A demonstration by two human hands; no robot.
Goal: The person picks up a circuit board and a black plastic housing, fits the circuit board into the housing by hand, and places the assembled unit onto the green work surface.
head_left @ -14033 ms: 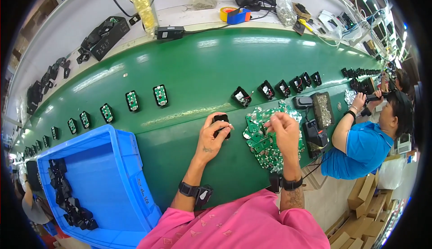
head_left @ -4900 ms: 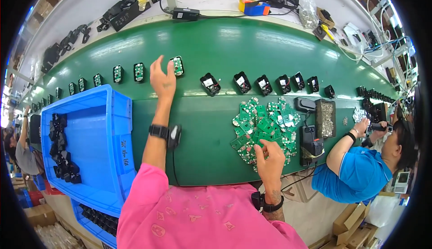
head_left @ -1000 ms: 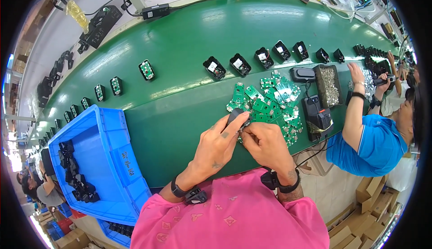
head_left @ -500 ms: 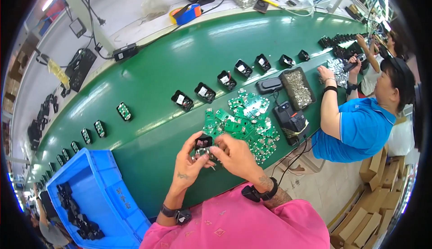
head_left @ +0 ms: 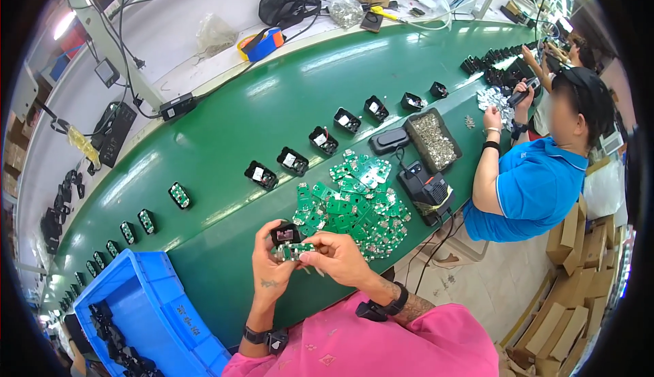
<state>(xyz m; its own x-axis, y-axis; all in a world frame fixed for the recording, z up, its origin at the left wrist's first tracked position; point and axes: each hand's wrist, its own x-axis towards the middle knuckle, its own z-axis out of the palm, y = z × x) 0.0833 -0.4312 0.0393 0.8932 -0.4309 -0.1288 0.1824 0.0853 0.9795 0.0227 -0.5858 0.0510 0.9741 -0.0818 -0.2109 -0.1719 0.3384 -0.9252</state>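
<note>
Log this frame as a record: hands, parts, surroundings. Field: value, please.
left hand: holding a black housing, open side showing
right hand: pinching a green circuit board
board state: outside the housing, at its near edge; wire link unclear
loose stock: green board pile, beyond the right hand
left row: housings with green boards
right row: housings with white patches inside
blue bin: at left, black parts inside
nearby: co-worker in blue shirt, at right
</note>
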